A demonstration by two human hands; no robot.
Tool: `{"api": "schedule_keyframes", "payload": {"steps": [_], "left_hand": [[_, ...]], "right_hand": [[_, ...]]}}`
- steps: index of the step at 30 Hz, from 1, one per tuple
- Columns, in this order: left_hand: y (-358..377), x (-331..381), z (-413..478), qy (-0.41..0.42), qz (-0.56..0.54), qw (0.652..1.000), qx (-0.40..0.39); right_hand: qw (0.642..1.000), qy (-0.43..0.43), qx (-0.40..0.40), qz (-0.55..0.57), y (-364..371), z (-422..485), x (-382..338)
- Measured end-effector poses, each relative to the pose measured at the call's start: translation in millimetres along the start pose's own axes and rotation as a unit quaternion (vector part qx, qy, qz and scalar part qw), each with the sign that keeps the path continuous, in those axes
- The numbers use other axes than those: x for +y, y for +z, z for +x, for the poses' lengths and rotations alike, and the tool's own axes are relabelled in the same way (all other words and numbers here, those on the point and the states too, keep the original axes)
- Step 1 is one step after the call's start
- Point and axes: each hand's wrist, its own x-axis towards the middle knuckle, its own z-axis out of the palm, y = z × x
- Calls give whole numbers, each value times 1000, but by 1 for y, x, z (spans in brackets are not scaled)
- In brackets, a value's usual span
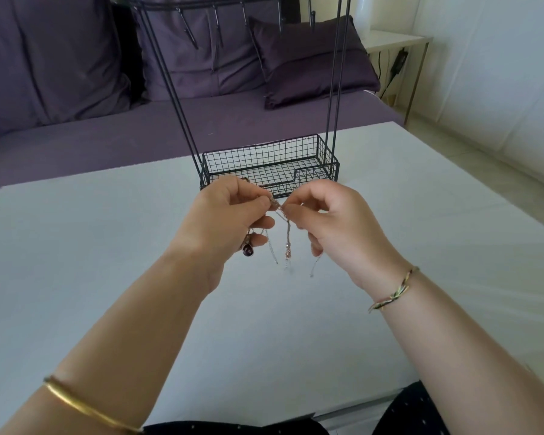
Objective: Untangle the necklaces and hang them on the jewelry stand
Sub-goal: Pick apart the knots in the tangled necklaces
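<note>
Two hands meet above the white table (pixel 107 262), just near of the jewelry stand (pixel 336 73). Left hand (pixel 230 215) and right hand (pixel 330 221) each pinch the tangled necklaces (pixel 287 233) at the knot with thumb and fingertips, the other fingers curled. A dark pendant (pixel 248 251) dangles under the left. The far hooks (pixel 215 26) look bare, so it's still untangling, I'd say. Next calls for teasing one strand loose without tightening the knot.

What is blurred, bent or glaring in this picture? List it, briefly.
Head view: the necklaces pinched between left hand and right hand are soft, their fine links smeared; head view: the wide-angle lens splays the uprights of the jewelry stand; head view: even light, faint shadows on the white table, no harsh glare.
</note>
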Motion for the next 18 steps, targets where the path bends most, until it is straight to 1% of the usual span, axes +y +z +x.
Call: {"api": "schedule_keyframes", "payload": {"steps": [4,10,18], "left_hand": [[1,1,0,-20,-14,1000,-3],[4,1,-1,-4,10,1000,-1],[5,1,0,1,49,999,-13]], "right_hand": [[999,-29,28,-9,1,-2,-1],[996,-55,24,-60,2,-1,0],[998,-53,35,-19,2,-1,-1]]}}
